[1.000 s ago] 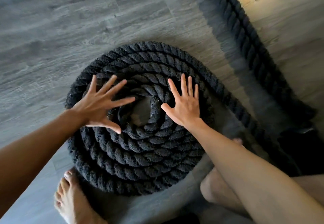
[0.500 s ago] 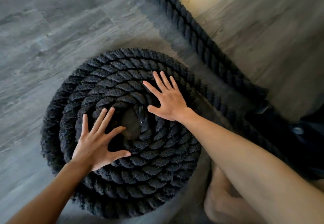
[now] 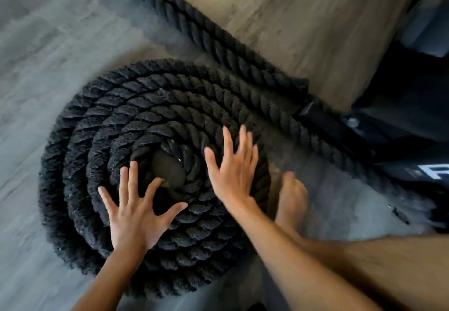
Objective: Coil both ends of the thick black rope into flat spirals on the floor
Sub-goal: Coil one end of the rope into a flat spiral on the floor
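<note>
You pressed left hand (image 3: pixel 136 220) and right hand (image 3: pixel 233 172) flat (fingers spread, gripping nothing) on the rope spiral (image 3: pixel 102 126); next, likely turning in slack (image 3: pixel 218 43) beyond them.

The left hand (image 3: pixel 136 216) lies palm down, fingers splayed wide and thumb stretched out sideways. The right hand (image 3: pixel 234 177), slightly blurred, is also palm down, with straight fingers closer together. A bare foot (image 3: pixel 291 199) stands just beside the right wrist.

Partial white "F" (image 3: pixel 436 171) — on black equipment (image 3: pixel 401 106)
</note>
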